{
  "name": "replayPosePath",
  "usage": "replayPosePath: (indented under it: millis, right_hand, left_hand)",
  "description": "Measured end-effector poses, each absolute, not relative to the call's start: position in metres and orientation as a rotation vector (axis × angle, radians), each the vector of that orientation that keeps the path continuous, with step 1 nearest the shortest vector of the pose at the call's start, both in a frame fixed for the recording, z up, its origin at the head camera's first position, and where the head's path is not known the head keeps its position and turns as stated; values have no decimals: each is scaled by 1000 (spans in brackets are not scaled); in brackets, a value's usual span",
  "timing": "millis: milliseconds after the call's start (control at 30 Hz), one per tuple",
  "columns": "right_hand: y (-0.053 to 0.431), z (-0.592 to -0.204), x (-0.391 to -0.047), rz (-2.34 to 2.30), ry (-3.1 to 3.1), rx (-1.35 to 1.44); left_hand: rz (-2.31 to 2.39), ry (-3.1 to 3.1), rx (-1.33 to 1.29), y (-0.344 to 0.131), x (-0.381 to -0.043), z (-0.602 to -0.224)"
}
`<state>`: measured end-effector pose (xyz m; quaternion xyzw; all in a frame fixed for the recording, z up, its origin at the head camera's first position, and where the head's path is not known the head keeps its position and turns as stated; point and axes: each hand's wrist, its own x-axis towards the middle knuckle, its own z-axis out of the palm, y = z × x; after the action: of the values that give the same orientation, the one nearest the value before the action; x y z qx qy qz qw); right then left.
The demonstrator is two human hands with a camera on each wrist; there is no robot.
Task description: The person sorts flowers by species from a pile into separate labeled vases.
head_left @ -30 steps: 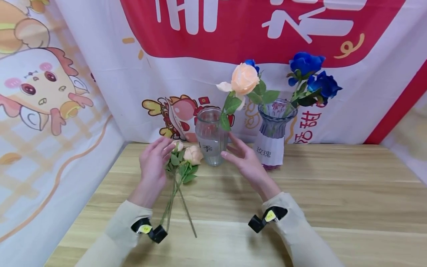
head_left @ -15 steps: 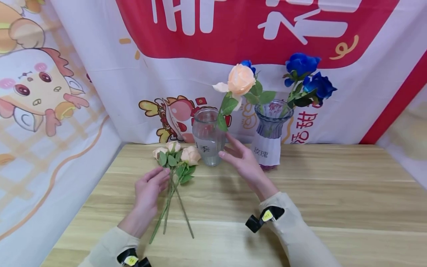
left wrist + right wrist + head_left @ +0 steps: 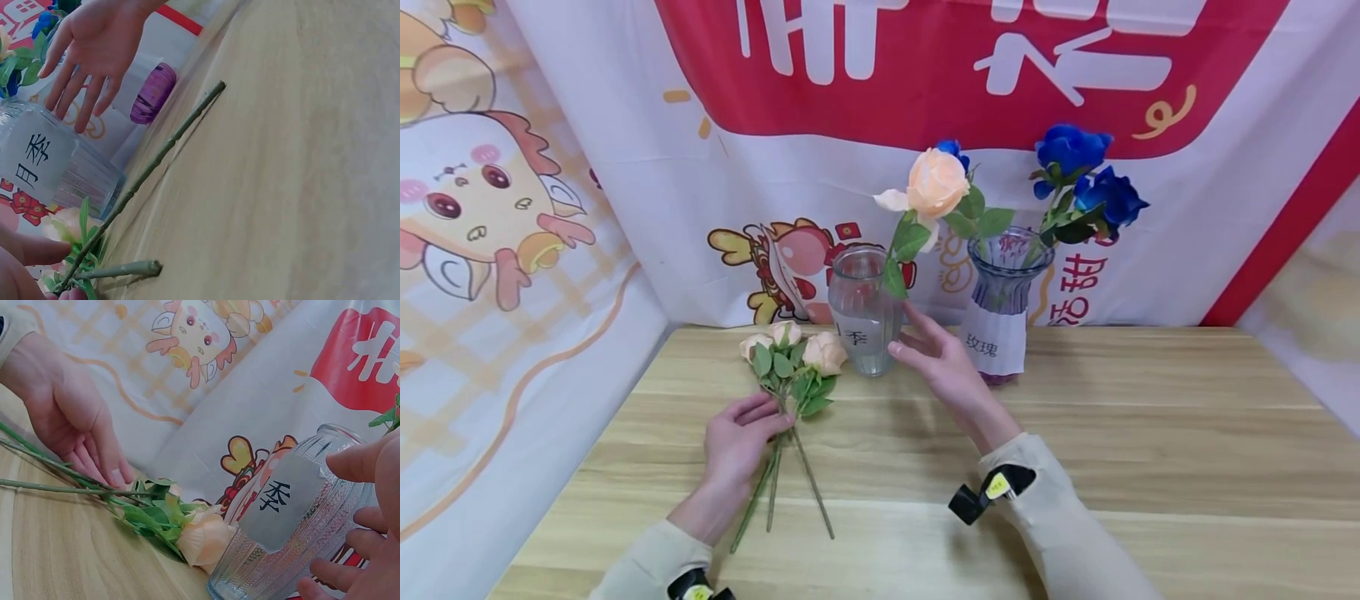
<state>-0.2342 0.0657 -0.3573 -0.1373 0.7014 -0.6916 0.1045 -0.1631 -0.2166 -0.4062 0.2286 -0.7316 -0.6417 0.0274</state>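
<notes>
My left hand [image 3: 741, 437] is at the stems of the peach artificial roses [image 3: 825, 353] lying on the table. Its thumb and fingers straddle the crossed green stems just below the leaves, with a gap between thumb and fingertips in the left wrist view. Beside the right side of a clear glass vase [image 3: 865, 321], my right hand [image 3: 951, 371] stands with extended, spread fingers. In the right wrist view its thumb [image 3: 356, 462] overlaps the vase's upper side. One peach rose [image 3: 937, 183] stands in this vase, leaning right; a white label with dark characters is on the front.
To the right, a bluish glass vase [image 3: 1000, 292] with a white label and purple base holds blue roses [image 3: 1071, 152]. A printed cloth backdrop [image 3: 850, 192] rises behind the wooden table [image 3: 1150, 467], and another printed cloth [image 3: 580, 400] borders its left side.
My left hand has come from beside the rose heads down to the stems, uncovering the blooms. The right hand has stayed beside the vase, and the head view has shifted slightly.
</notes>
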Motion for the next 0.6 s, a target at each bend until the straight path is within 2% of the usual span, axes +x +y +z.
replayPosePath:
  millis: [367, 600]
  right_hand:
    - [65, -357, -234, -2038, 2067, -388]
    - [66, -358, -235, -2041, 2054, -394]
  left_hand:
    - [-1818, -2516, 670, -220, -170, -402]
    - [-1990, -2410, 635, -224, -170, -399]
